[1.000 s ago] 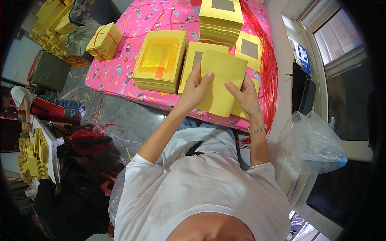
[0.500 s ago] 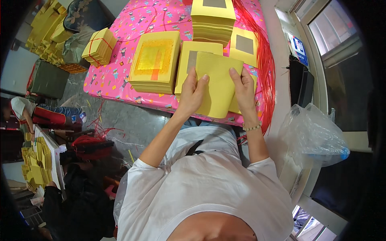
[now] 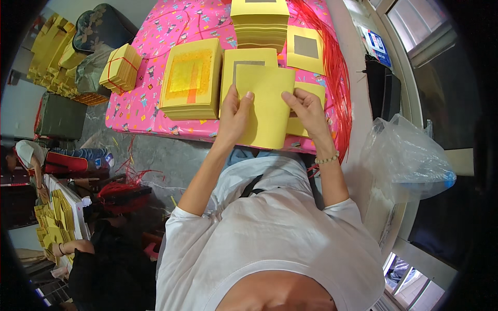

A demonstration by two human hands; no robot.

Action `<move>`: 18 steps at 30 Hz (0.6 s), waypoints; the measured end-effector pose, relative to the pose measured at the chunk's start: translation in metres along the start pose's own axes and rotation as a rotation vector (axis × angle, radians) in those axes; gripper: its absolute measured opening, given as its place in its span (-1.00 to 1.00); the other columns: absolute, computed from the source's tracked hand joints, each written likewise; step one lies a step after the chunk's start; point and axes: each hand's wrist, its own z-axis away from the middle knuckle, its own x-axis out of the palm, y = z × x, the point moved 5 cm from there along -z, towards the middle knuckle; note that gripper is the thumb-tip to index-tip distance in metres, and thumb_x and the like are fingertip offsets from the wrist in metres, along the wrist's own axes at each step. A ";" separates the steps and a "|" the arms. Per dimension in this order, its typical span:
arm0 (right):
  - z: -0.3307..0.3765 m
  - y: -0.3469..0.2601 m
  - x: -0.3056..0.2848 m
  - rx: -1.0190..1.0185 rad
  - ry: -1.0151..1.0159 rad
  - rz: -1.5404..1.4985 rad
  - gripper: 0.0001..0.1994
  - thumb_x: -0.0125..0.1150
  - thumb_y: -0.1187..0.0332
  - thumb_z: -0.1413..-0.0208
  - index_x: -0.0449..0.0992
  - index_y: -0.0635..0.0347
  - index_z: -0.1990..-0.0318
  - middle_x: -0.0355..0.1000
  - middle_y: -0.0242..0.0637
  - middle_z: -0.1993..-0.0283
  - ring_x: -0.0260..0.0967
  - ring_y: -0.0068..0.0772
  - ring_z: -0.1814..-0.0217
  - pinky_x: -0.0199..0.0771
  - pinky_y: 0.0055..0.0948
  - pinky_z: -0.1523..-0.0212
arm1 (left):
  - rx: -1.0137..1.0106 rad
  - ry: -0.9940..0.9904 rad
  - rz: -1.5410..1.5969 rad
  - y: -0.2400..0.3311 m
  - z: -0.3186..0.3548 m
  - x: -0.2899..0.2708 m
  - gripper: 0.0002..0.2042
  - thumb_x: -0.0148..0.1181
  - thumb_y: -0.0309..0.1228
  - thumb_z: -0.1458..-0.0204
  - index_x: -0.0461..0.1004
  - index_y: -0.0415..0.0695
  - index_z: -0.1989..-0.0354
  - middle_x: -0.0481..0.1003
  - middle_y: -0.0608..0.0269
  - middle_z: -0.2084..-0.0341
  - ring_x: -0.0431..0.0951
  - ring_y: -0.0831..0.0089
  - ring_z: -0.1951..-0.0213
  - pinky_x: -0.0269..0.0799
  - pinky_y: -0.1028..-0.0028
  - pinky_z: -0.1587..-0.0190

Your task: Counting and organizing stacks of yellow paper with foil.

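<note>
Between my two hands is a yellow sheet of paper [image 3: 263, 106], held up over the table's near edge. My left hand [image 3: 235, 115] grips its left side, thumb on the face toward me. At its right edge, my right hand [image 3: 309, 111] pinches it between thumb and fingers. Behind the sheet, a yellow paper stack with a grey square [image 3: 254, 56] is partly covered. Left of it sits a thick stack with an orange and gold panel [image 3: 191, 78]. A taller yellow stack [image 3: 259, 31] stands farther back, and a sheet with a grey square [image 3: 306, 47] lies to its right.
A pink patterned cover [image 3: 155, 31] lies on the table. Red strands [image 3: 340, 78] hang along its right side. A tied yellow bundle [image 3: 120, 68] sits at the left edge. A clear plastic bag [image 3: 407, 160] is at the right sill. Two people work at a side table [image 3: 78, 207] at lower left.
The yellow sheet has shifted slightly left and now stands straighter, less tilted. My right hand's fingers have curled in more at its edge. A co-worker's forearm has reached over the side table.
</note>
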 end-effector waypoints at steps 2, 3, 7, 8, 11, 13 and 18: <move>0.002 0.009 -0.005 -0.033 0.018 0.039 -0.77 0.15 0.30 -0.18 0.52 0.32 0.21 0.49 -0.41 0.37 0.40 -0.74 0.39 0.44 -0.67 0.42 | -0.043 -0.026 -0.016 0.001 -0.001 0.003 -0.68 -0.10 -0.49 -0.22 0.19 -0.30 -0.13 0.40 0.16 0.02 0.40 0.51 0.01 0.30 0.51 -0.03; 0.003 0.011 -0.008 -0.068 0.033 0.079 -0.76 0.16 0.30 -0.17 0.52 0.34 0.19 0.51 -0.38 0.36 0.42 -0.72 0.39 0.48 -0.65 0.43 | -0.035 -0.023 -0.005 0.002 -0.001 0.005 -0.67 -0.10 -0.49 -0.22 0.19 -0.30 -0.13 0.41 0.17 0.03 0.41 0.52 0.03 0.30 0.52 -0.02; 0.007 0.008 -0.008 -0.048 0.073 0.098 -0.76 0.16 0.31 -0.17 0.53 0.36 0.20 0.51 -0.36 0.37 0.43 -0.70 0.40 0.47 -0.66 0.44 | -0.025 -0.016 -0.034 -0.004 -0.004 0.005 -0.67 -0.10 -0.49 -0.21 0.19 -0.29 -0.13 0.43 0.18 0.07 0.42 0.53 0.07 0.32 0.52 0.02; 0.009 0.007 -0.007 -0.004 0.052 0.096 -0.76 0.16 0.31 -0.17 0.53 0.37 0.19 0.51 -0.35 0.36 0.43 -0.69 0.40 0.48 -0.65 0.44 | -0.031 -0.018 -0.034 -0.005 -0.005 0.004 -0.67 -0.10 -0.49 -0.21 0.19 -0.29 -0.13 0.43 0.18 0.07 0.42 0.53 0.07 0.32 0.52 0.02; 0.010 0.017 -0.011 0.038 0.007 0.095 -0.74 0.16 0.31 -0.17 0.52 0.36 0.15 0.52 -0.32 0.34 0.46 -0.65 0.38 0.52 -0.63 0.39 | -0.029 -0.023 -0.065 -0.006 -0.009 0.004 -0.70 -0.09 -0.48 -0.21 0.21 -0.29 -0.10 0.44 0.17 0.09 0.42 0.54 0.08 0.32 0.52 0.04; 0.010 0.023 -0.012 0.030 -0.017 0.096 -0.73 0.16 0.30 -0.17 0.51 0.35 0.11 0.53 -0.31 0.32 0.48 -0.62 0.35 0.54 -0.61 0.35 | -0.041 -0.022 -0.114 -0.010 -0.011 0.005 -0.71 -0.08 -0.47 -0.21 0.23 -0.29 -0.08 0.44 0.16 0.09 0.42 0.55 0.08 0.32 0.53 0.05; 0.019 0.026 -0.015 0.149 -0.015 0.112 -0.72 0.15 0.30 -0.18 0.50 0.35 0.10 0.53 -0.31 0.32 0.49 -0.60 0.34 0.55 -0.59 0.39 | -0.016 -0.036 -0.097 -0.009 -0.017 0.009 -0.73 -0.08 -0.46 -0.22 0.24 -0.28 -0.06 0.44 0.16 0.09 0.42 0.54 0.08 0.32 0.53 0.05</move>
